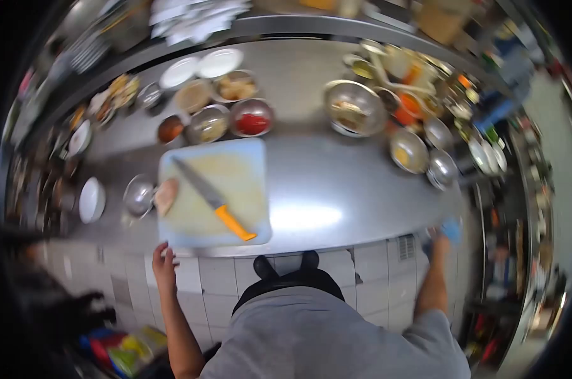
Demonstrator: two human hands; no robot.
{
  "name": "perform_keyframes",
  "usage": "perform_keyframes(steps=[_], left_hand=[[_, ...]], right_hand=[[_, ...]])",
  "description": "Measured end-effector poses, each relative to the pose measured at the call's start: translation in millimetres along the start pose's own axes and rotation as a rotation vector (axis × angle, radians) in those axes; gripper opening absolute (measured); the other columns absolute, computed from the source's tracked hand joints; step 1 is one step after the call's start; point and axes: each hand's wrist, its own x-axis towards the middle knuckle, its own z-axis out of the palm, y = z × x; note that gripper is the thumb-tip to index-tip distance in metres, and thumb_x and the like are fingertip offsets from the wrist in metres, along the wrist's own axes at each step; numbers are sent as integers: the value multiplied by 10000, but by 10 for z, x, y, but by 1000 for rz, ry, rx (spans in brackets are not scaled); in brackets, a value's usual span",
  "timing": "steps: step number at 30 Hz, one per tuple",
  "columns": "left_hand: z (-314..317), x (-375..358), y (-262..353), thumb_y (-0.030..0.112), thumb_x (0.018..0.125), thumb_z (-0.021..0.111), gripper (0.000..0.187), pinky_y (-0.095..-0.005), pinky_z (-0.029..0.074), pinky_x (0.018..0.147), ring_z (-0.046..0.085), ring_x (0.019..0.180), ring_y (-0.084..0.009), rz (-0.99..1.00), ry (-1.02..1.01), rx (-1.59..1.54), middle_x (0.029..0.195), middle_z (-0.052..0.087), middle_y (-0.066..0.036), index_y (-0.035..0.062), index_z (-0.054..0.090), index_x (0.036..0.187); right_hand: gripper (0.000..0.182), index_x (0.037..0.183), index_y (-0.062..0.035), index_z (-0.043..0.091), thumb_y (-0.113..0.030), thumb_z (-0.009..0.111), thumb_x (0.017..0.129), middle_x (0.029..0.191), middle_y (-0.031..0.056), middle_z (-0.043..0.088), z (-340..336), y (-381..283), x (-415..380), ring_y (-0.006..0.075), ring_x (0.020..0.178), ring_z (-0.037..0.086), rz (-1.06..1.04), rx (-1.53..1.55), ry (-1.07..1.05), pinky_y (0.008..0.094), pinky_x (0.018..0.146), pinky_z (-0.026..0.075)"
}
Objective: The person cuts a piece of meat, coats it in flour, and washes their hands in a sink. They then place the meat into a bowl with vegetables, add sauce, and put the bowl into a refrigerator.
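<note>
My left hand (164,270) is just off the table's front edge, its fingers apart and holding nothing. Nearest to it is a pale cutting board (254,155) with blue edges. On the board lies a large knife (215,201) with an orange handle, its blade pointing to the far left. A piece of raw meat, pale pink (166,197), rests at the board's left edge, against a small metal bowl (138,194). Out at the table's right corner, my right hand (443,239) is blurred around what looks like a light blue cloth (451,228).
Behind the board stand bowls with red sauce (253,122) and other food, plus white plates (220,62). A large metal bowl (355,108) and several smaller ones fill the right side. A white bowl (92,200) sits at left. A shelf (286,25) runs along the back.
</note>
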Motion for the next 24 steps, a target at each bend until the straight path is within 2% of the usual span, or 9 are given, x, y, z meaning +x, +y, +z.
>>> perform_keyframes(steps=[3,5,9,12,13,17,19,20,24], left_hand=[[-76,372,-157,174,912,589,317,-255,491,571,585,758,-125,76,208,-41,963,621,-60,68,556,1209],[-6,570,49,164,908,595,311,-218,438,516,549,673,-71,38,255,-45,813,582,-19,95,561,1209],[173,1286,207,47,856,542,251,-410,458,924,587,1072,-373,448,306,452,1138,623,-217,5,653,1077],[302,1675,171,38,842,513,297,-439,465,923,581,1058,-401,496,301,545,1153,610,-232,13,646,1106],[324,1738,188,32,837,504,307,-439,469,921,584,1065,-393,520,225,657,1173,600,-237,7,642,1110],[357,1770,399,68,814,534,298,-432,504,869,622,1024,-373,349,109,859,1130,623,-250,-19,649,1074],[275,1915,393,105,804,562,275,-432,515,841,634,997,-374,232,-14,913,1066,645,-250,-26,664,1023],[258,1993,405,143,794,590,265,-433,526,813,646,970,-375,109,-131,961,1003,666,-251,-33,679,971],[152,1878,623,216,765,632,288,-420,551,719,685,836,-352,244,-318,1066,873,686,-233,-41,694,880]], right_hand=[[388,1123,37,557,-247,594,861,1016,137,642,-152,747,85,217,822,604,413,839,-7,370,736,502],[663,1345,75,424,-359,615,880,1248,220,571,-567,360,157,282,1093,586,280,1019,-77,375,945,460],[668,1324,49,470,-439,612,890,1317,237,527,-949,-907,405,320,1226,509,-51,778,-217,407,1037,383],[513,1148,-20,643,-426,661,835,1288,240,550,-1413,-1873,397,380,1239,488,-646,127,-367,442,1049,370],[404,1022,-35,692,-377,691,806,1256,228,572,-1306,-2217,358,379,1209,506,-745,296,-247,442,1030,388],[520,1289,-69,541,-262,694,831,1172,169,605,-2143,-3995,-993,276,997,624,-852,898,-556,381,847,510],[647,1368,-92,451,-340,693,822,1286,183,538,-2008,-4702,-1666,310,1063,602,-1040,811,-595,393,881,505],[717,1410,-97,384,-387,679,825,1255,209,535,-1864,-5006,-1974,340,1088,588,-1184,710,-416,420,884,504],[745,1444,-67,306,-326,645,833,1219,221,541,-2086,-5593,-2698,373,1078,589,-1117,509,-598,435,893,502]])
